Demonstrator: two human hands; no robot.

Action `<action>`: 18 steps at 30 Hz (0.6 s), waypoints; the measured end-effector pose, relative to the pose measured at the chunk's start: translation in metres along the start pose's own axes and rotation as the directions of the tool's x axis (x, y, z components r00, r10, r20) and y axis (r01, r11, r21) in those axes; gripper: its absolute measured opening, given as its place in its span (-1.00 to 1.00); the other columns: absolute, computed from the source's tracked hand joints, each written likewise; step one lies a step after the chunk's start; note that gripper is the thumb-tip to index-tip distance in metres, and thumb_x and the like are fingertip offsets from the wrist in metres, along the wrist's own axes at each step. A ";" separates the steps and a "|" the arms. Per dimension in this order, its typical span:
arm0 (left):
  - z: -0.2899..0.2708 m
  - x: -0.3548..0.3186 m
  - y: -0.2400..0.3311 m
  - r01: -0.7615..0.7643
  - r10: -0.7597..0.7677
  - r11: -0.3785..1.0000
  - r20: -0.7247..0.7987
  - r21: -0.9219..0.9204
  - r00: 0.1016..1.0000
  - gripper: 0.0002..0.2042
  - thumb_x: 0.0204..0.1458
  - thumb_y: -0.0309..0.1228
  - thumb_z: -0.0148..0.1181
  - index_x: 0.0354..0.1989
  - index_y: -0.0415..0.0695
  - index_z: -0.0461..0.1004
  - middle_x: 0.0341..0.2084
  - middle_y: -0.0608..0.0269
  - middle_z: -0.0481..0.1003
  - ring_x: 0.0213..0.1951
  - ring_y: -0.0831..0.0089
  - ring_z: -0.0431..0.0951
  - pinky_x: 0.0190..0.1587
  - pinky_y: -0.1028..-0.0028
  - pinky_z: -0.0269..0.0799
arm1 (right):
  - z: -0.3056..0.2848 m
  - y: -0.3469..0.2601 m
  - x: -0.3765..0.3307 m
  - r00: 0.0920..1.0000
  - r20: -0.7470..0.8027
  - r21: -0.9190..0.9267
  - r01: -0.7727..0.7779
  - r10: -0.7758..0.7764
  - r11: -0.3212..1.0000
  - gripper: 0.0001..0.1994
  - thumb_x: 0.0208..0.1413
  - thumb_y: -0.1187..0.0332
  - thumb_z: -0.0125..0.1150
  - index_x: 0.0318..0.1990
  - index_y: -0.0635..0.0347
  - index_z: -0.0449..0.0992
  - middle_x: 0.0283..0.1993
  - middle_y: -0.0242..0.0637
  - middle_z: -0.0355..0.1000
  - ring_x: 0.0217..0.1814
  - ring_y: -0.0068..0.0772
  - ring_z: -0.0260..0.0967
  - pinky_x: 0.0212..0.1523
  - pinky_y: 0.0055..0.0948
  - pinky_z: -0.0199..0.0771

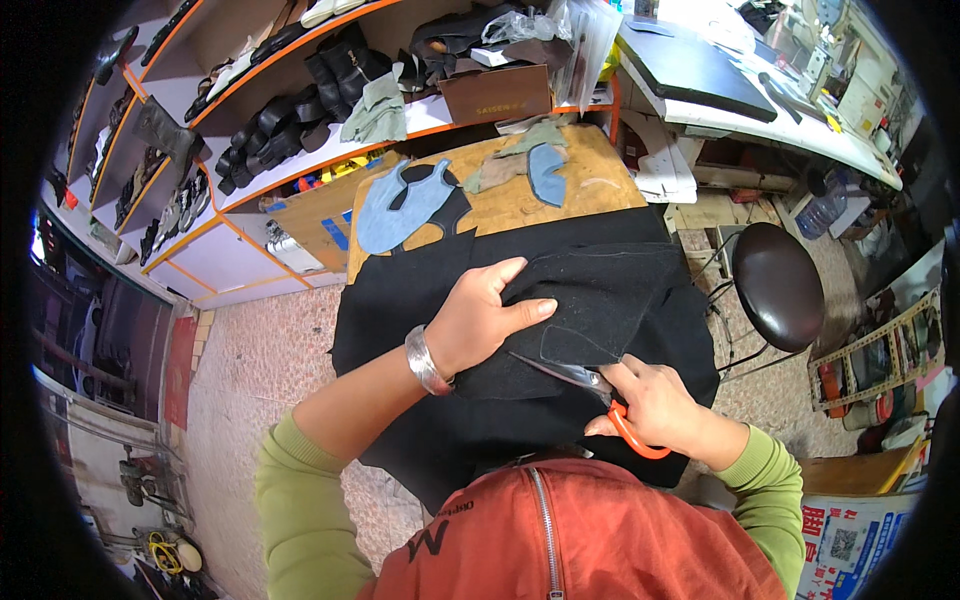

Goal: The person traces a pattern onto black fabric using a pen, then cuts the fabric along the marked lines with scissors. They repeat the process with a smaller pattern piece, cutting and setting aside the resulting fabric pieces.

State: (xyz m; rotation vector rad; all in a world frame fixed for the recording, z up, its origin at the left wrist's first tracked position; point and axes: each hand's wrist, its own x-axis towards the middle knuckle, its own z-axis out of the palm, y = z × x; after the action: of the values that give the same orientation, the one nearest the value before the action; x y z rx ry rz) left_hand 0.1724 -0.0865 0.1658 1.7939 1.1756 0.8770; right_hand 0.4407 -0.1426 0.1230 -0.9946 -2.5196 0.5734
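Note:
A large black cloth (400, 290) drapes over the wooden table and hangs off its near side. On it lies a smaller black piece (600, 290) with pale outlines drawn on it. My left hand (480, 318), a wide silver bracelet at its wrist, grips the black piece at its left part, thumb on top and some fingers hidden. My right hand (655, 400) holds scissors (570, 373) with orange handles. Their blades point left over the black material, just below a drawn outline and close to my left hand.
Blue cut pieces (405, 205) lie at the far end of the wooden table (600, 185). Shelves of shoes (285, 120) and a brown box (495, 95) stand behind it. A round dark stool (778, 285) is to the right, below a white workbench (740, 110).

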 end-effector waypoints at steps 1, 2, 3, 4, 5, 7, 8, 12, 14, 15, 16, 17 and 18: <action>0.001 -0.003 0.003 -0.023 0.022 0.999 -0.014 -0.029 1.000 -0.44 0.02 -0.29 0.37 0.01 -0.55 0.38 -0.18 -0.17 0.57 -0.10 0.37 0.56 0.01 0.42 0.43 | 0.002 0.000 -0.001 1.000 -0.024 -0.019 0.015 -0.016 1.000 -0.29 -0.20 -0.15 0.42 -0.07 0.29 0.42 -0.35 -0.12 0.39 -0.40 -0.04 0.45 -0.41 -0.23 0.49; 0.001 -0.006 0.010 -0.019 0.018 0.998 -0.017 -0.066 1.000 -0.48 0.03 -0.31 0.37 -0.01 -0.52 0.39 -0.19 -0.10 0.57 -0.13 0.43 0.55 -0.01 0.44 0.43 | 0.003 -0.001 -0.001 0.998 -0.046 -0.038 0.029 -0.030 0.999 -0.29 -0.21 -0.15 0.42 -0.07 0.29 0.42 -0.34 -0.11 0.39 -0.39 -0.03 0.46 -0.42 -0.23 0.49; 0.001 -0.008 0.019 -0.015 0.013 0.995 -0.019 -0.103 1.000 -0.52 0.03 -0.34 0.36 -0.02 -0.50 0.41 -0.21 -0.03 0.58 -0.16 0.48 0.53 -0.03 0.46 0.44 | 0.002 -0.002 -0.001 0.998 -0.054 -0.036 0.027 -0.029 0.999 -0.32 -0.18 -0.15 0.40 -0.10 0.29 0.42 -0.34 -0.12 0.39 -0.38 -0.05 0.46 -0.42 -0.24 0.51; 0.001 -0.009 0.024 -0.011 0.008 0.990 -0.021 -0.141 1.000 -0.56 0.04 -0.36 0.35 -0.04 -0.47 0.43 -0.22 0.04 0.59 -0.18 0.53 0.51 -0.05 0.48 0.44 | 0.000 -0.005 0.000 0.998 -0.061 -0.033 0.025 -0.027 0.999 -0.35 -0.14 -0.15 0.38 -0.13 0.28 0.43 -0.34 -0.12 0.39 -0.38 -0.06 0.47 -0.42 -0.25 0.52; 0.005 -0.012 0.020 -0.039 0.023 0.973 -0.073 -0.229 0.997 -0.69 0.07 -0.44 0.32 -0.08 -0.36 0.47 -0.27 0.28 0.57 -0.24 0.66 0.44 -0.11 0.55 0.44 | -0.001 -0.007 0.001 0.997 -0.067 -0.031 0.026 -0.028 0.999 -0.38 -0.10 -0.15 0.36 -0.16 0.28 0.43 -0.35 -0.13 0.39 -0.37 -0.07 0.48 -0.42 -0.26 0.53; 0.004 -0.016 0.023 -0.041 0.023 0.969 -0.075 -0.244 0.997 -0.72 0.08 -0.46 0.31 -0.09 -0.34 0.47 -0.28 0.35 0.56 -0.23 0.68 0.43 -0.13 0.56 0.44 | 0.000 -0.008 0.001 0.997 -0.073 0.000 0.030 -0.029 1.000 -0.36 -0.11 -0.14 0.37 -0.13 0.29 0.43 -0.34 -0.12 0.39 -0.36 -0.07 0.49 -0.41 -0.26 0.54; 0.004 -0.017 0.024 -0.041 0.023 0.966 -0.075 -0.253 0.997 -0.73 0.08 -0.47 0.31 -0.10 -0.33 0.47 -0.28 0.38 0.56 -0.23 0.69 0.43 -0.14 0.57 0.44 | 0.001 -0.009 0.002 0.997 -0.075 0.015 0.030 -0.029 0.999 -0.36 -0.11 -0.14 0.37 -0.11 0.29 0.43 -0.33 -0.12 0.40 -0.36 -0.06 0.49 -0.41 -0.26 0.54; 0.007 -0.021 0.024 -0.030 -0.002 0.953 -0.107 -0.300 0.994 -0.76 0.10 -0.48 0.29 -0.11 -0.32 0.47 -0.30 0.40 0.54 -0.25 0.72 0.41 -0.15 0.59 0.43 | 0.003 -0.010 0.000 0.999 -0.042 0.082 -0.008 0.011 0.997 -0.35 -0.10 -0.11 0.38 -0.08 0.31 0.42 -0.31 -0.09 0.42 -0.34 -0.03 0.49 -0.38 -0.25 0.55; 0.007 -0.022 0.022 -0.009 -0.031 0.951 -0.124 -0.308 0.992 -0.77 0.11 -0.47 0.29 -0.12 -0.31 0.47 -0.31 0.41 0.54 -0.26 0.72 0.40 -0.17 0.60 0.42 | 0.003 -0.012 -0.001 0.999 -0.009 0.137 -0.041 0.043 0.990 -0.36 -0.08 -0.09 0.38 -0.07 0.32 0.41 -0.29 -0.07 0.43 -0.33 0.00 0.49 -0.35 -0.23 0.54; 0.008 -0.022 0.020 -0.019 -0.028 0.947 -0.144 -0.320 0.989 -0.78 0.11 -0.47 0.28 -0.13 -0.31 0.47 -0.32 0.42 0.53 -0.27 0.73 0.39 -0.18 0.61 0.41 | 0.004 -0.011 -0.002 0.999 -0.009 0.187 -0.035 0.037 0.982 -0.37 -0.07 -0.08 0.38 -0.07 0.33 0.40 -0.29 -0.05 0.43 -0.33 0.01 0.49 -0.35 -0.22 0.53; 0.010 -0.022 0.019 -0.030 -0.026 0.943 -0.164 -0.331 0.986 -0.79 0.12 -0.47 0.28 -0.14 -0.30 0.47 -0.33 0.44 0.52 -0.28 0.74 0.38 -0.19 0.61 0.40 | 0.007 -0.010 -0.003 0.999 -0.010 0.237 -0.028 0.031 0.971 -0.38 -0.06 -0.06 0.38 -0.06 0.33 0.40 -0.29 -0.04 0.43 -0.33 0.02 0.49 -0.35 -0.22 0.52; 0.011 -0.021 0.017 -0.041 -0.024 0.939 -0.185 -0.342 0.982 -0.80 0.12 -0.47 0.28 -0.15 -0.29 0.47 -0.34 0.45 0.51 -0.28 0.74 0.37 -0.21 0.62 0.39 | 0.009 -0.010 -0.003 1.000 -0.011 0.285 -0.021 0.025 0.958 -0.39 -0.05 -0.04 0.38 -0.06 0.34 0.39 -0.28 -0.03 0.44 -0.33 0.04 0.49 -0.34 -0.21 0.51; 0.012 -0.021 0.016 -0.037 -0.034 0.935 -0.193 -0.353 0.981 -0.81 0.13 -0.47 0.27 -0.17 -0.29 0.47 -0.35 0.46 0.50 -0.29 0.75 0.36 -0.22 0.63 0.38 | 0.011 -0.010 -0.004 0.999 -0.017 0.338 -0.028 0.036 0.941 -0.40 -0.04 -0.02 0.39 -0.06 0.34 0.39 -0.30 -0.03 0.43 -0.33 0.04 0.48 -0.34 -0.21 0.49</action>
State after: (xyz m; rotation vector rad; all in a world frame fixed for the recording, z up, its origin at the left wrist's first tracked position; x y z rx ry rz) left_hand 0.1821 -0.1135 0.1723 1.4390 1.0551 1.2073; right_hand 0.4325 -0.1543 0.1178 -0.9062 -2.2815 0.9609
